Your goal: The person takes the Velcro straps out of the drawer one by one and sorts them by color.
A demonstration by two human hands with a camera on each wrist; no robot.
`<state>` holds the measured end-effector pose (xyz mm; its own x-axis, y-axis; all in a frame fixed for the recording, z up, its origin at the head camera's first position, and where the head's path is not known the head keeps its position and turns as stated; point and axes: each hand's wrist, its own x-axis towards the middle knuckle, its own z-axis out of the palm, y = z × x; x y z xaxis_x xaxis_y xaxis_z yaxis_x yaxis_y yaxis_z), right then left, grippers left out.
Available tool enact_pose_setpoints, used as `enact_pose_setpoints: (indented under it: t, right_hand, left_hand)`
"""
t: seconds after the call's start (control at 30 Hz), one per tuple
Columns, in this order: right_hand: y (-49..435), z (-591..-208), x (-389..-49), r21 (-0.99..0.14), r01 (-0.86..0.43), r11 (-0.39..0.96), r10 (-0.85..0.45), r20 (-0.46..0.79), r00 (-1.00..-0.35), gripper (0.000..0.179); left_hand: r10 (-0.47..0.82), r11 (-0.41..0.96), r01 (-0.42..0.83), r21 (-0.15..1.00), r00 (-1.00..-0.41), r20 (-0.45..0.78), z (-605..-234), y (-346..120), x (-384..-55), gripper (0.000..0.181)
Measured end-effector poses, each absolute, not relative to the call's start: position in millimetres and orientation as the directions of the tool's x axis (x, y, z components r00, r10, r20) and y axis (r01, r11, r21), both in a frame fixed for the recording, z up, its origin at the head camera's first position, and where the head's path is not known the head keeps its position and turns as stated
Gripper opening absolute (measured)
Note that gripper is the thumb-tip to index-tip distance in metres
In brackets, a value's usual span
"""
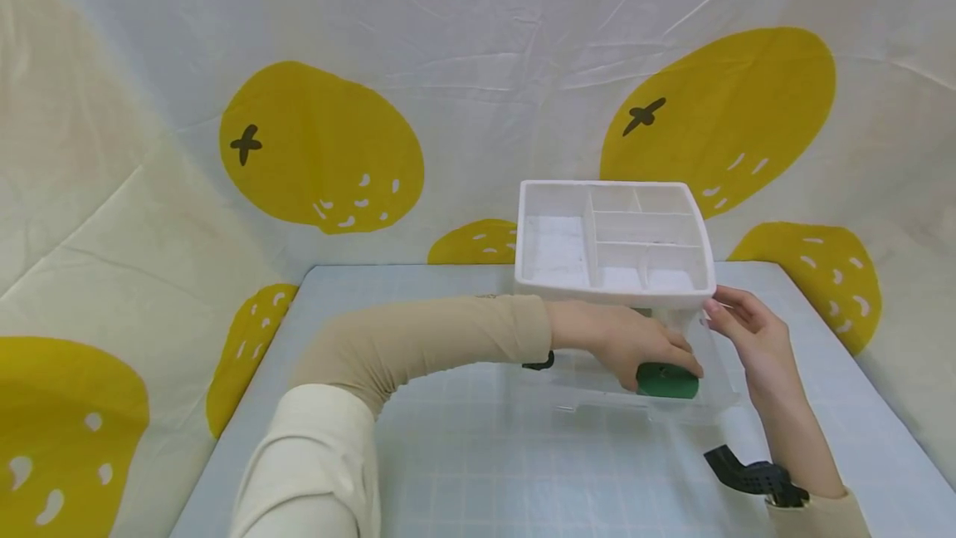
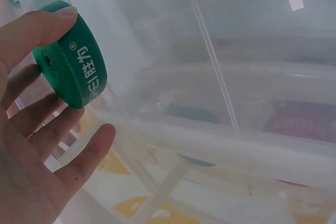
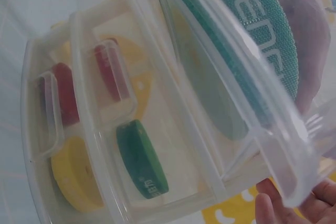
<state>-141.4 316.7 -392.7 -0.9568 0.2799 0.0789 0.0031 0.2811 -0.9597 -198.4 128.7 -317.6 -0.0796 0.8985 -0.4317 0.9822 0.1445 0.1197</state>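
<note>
My left hand [image 1: 635, 343] reaches across and pinches a green roll of fabric tape [image 2: 79, 59] between thumb and fingers, its little finger sticking out. The roll is at the front of a pulled-out clear drawer [image 1: 597, 368]; in the right wrist view it appears large behind the clear drawer wall. Above the drawer is the white top tray [image 1: 556, 251] of the organizer. My right hand [image 1: 758, 339] is at the organizer's right front corner, fingertips against its side, fingers loosely bent.
Through the clear lower drawers show another green roll [image 3: 142, 158], a yellow roll [image 3: 76, 174] and red rolls [image 3: 65, 93]. The organizer stands toward the back of a pale gridded table [image 1: 478, 455]. Behind hangs a fruit-patterned cloth [image 1: 478, 106].
</note>
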Motion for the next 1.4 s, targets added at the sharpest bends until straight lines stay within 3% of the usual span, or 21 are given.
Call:
enact_pose_setpoints:
  t: [0.47, 0.87, 1.1, 1.4]
  right_hand:
    - [317, -394, -141, -0.961, -0.002, 0.275, 0.283, 0.084, -0.955, 0.046]
    - [316, -393, -142, -0.962, -0.011, 0.271, 0.277, 0.089, -0.957, 0.046]
    - [316, -392, -142, -0.959, -0.004, 0.284, 0.283, 0.088, -0.955, 0.046]
    - [318, -394, -143, -0.95, -0.01, 0.312, 0.274, 0.1, -0.956, 0.039]
  left_hand:
    - [0.899, 0.136, 0.987, 0.085, -0.087, -0.43, -318, 131, -198, 0.07]
    - [0.952, 0.122, 0.987, 0.102, -0.087, -0.295, -303, 115, -202, 0.066]
    - [0.954, 0.205, 0.975, 0.088, -0.179, -0.24, -288, 104, -201, 0.067]
    - [0.967, 0.243, 0.962, 0.124, -0.231, -0.102, -280, 79, -198, 0.067]
